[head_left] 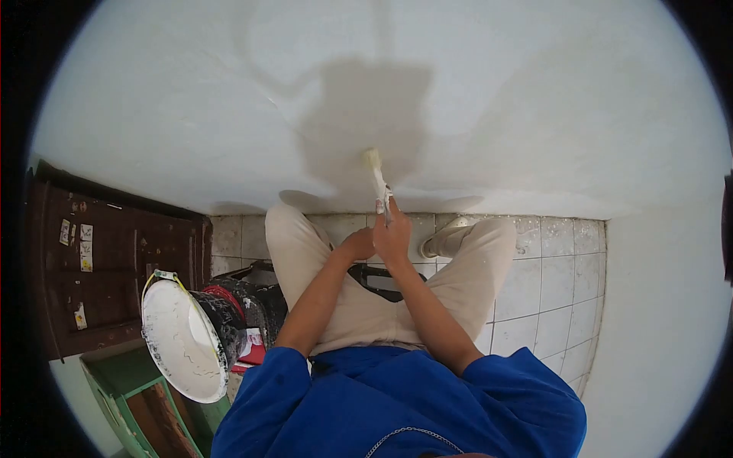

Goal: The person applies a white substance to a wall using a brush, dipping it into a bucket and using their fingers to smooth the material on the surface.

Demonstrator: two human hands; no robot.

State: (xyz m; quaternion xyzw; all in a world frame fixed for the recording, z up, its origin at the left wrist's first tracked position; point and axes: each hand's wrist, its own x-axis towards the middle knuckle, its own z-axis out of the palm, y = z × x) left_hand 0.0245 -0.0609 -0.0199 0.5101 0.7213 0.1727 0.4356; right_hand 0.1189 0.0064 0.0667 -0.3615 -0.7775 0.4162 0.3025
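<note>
A paintbrush with pale bristles and a paint-smeared handle points up toward the white wall. My right hand is wrapped round its handle. Whether the bristle tip touches the wall cannot be told. Close beside it on the left, my left hand rests near the right wrist, its fingers partly hidden behind the right hand. A large shadow falls on the wall around the brush.
At the lower left stands a paint bucket with white paint and a yellowish handle, beside a black container. A dark wooden door and green frame lie further left. White floor tiles extend right, up to another wall.
</note>
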